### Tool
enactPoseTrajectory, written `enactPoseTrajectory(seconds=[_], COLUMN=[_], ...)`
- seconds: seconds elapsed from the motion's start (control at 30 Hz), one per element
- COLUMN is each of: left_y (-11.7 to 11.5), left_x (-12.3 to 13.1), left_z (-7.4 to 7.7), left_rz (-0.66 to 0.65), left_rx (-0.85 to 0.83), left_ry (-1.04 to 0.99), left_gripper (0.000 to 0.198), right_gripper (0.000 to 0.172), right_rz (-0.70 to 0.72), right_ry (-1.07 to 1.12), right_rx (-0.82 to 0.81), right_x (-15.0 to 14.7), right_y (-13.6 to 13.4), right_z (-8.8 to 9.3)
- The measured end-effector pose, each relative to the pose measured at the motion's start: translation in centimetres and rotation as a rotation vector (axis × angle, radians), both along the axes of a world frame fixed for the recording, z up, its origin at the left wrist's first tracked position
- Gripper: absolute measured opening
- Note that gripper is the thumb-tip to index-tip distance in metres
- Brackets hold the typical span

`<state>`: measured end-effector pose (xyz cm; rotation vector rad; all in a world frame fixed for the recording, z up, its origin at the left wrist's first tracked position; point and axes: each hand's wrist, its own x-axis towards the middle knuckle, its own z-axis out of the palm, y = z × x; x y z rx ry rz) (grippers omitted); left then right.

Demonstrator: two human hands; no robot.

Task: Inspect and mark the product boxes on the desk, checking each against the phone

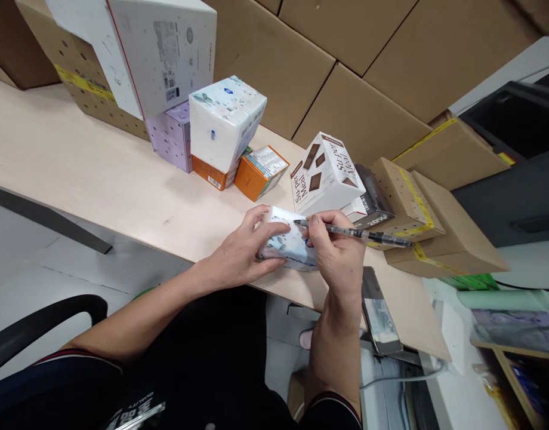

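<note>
A white and pale blue tissue pack [295,246] lies near the table's front edge. My left hand [252,243] grips its left end, fingers along the top and thumb low on the near side. In my right hand [335,251] is a clear-barrelled black pen [361,232], pinched between thumb and fingers. Its tip points left and is at the pack's upper face; whether it touches, I cannot tell. The pen's back end sticks out to the right. My right hand covers the right end of the pack.
Beyond my hands stand a larger tissue pack [230,116] on an orange box, another orange box [262,173] and a white Su-per Meal box [326,173]. A phone [379,313] lies at the right edge. Cardboard cartons [256,60] wall the back. A chair arm [46,319] is lower left.
</note>
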<state>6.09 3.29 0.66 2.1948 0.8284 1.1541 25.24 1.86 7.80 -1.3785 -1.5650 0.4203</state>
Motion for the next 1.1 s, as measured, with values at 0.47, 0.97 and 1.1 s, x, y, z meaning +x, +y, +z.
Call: enactPoseTrajectory(seconds=[0.47,0.97,1.1], left_y=[0.0,0.0,-0.1], left_x=[0.0,-0.2,-0.3], left_z=[0.1,0.1,0.2], left_rz=[-0.001,-0.022,0.006], left_rx=[0.013,0.015,-0.008], left_ry=[-0.003,-0.019,-0.043], left_gripper=[0.055,0.051,0.052], right_gripper=[0.022,0.026,0.031], right_rz=[0.018,-0.472,-0.402], right_ry=[-0.001,0.134,-0.375], right_rx=[-0.025,0.322,0.101], right_x=[0.2,2.4,6.4], right_y=[0.1,-2.7,-4.6], right_z=[0.0,-0.3,-2.3])
